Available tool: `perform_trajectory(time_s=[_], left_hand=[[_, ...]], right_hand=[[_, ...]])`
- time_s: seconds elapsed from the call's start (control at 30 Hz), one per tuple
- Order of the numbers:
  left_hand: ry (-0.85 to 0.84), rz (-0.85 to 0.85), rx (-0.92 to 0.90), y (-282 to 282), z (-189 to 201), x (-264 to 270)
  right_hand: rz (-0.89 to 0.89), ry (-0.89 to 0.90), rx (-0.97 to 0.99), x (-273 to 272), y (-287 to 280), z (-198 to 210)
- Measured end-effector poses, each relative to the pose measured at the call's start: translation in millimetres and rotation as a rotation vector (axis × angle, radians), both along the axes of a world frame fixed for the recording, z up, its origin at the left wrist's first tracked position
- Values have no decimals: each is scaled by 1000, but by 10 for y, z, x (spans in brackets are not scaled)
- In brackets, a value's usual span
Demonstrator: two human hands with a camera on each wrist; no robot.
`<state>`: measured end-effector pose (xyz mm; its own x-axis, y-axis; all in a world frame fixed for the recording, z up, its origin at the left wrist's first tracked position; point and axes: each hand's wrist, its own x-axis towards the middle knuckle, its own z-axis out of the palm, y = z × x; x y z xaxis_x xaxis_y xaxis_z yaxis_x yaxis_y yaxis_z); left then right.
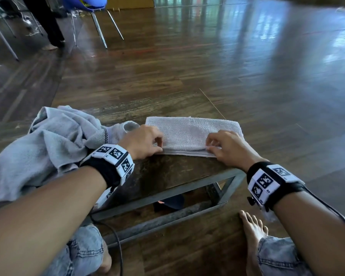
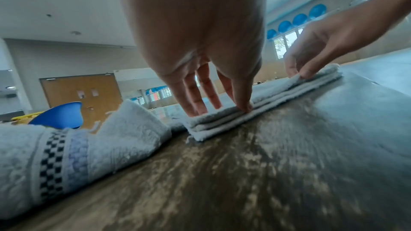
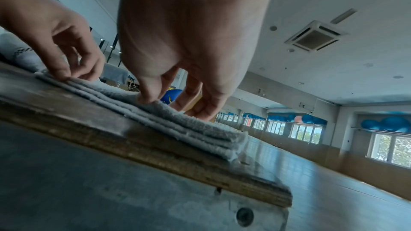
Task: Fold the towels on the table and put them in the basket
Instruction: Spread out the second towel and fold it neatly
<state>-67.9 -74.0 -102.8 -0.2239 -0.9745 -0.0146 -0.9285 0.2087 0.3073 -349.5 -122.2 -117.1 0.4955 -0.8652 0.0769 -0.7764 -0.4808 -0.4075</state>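
A pale grey towel point(image 1: 191, 134) lies folded into a long strip of several layers on a small wooden table point(image 1: 167, 176). My left hand point(image 1: 159, 145) pinches its near edge at the left end, thumb on the edge and fingers on top point(image 2: 220, 110). My right hand point(image 1: 210, 147) pinches the same near edge toward the right end point(image 3: 171, 108) and lifts the top layer slightly. A crumpled grey towel with a checkered band point(image 1: 48, 140) is heaped on the table's left side, close to my left wrist point(image 2: 55, 155). No basket is in view.
The table stands on a grey metal frame point(image 1: 187, 189) over a wooden floor. My knees and a bare foot point(image 1: 253, 230) are just in front, and a cable point(image 1: 117, 244) hangs by the left knee. A blue chair point(image 1: 84, 3) and a standing person's legs point(image 1: 48, 26) are far back left.
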Motion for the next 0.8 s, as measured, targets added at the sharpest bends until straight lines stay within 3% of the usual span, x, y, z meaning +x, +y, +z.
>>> perform_trajectory(time_s=[0.13, 0.33, 0.5, 0.67, 0.8], left_hand=[[49, 21, -24, -12, 51, 65], [-26, 6, 4, 17, 57, 21], [-18, 5, 28, 26, 93, 7], [-69, 36, 162, 83, 131, -46], [-109, 36, 375, 137, 182, -78]], right_hand=[[-41, -91, 54, -30, -29, 51], [34, 4, 84, -65, 13, 36], [-50, 30, 11, -125, 44, 12], [-44, 88, 43, -112, 107, 52], [-98, 59, 231, -84, 121, 114]])
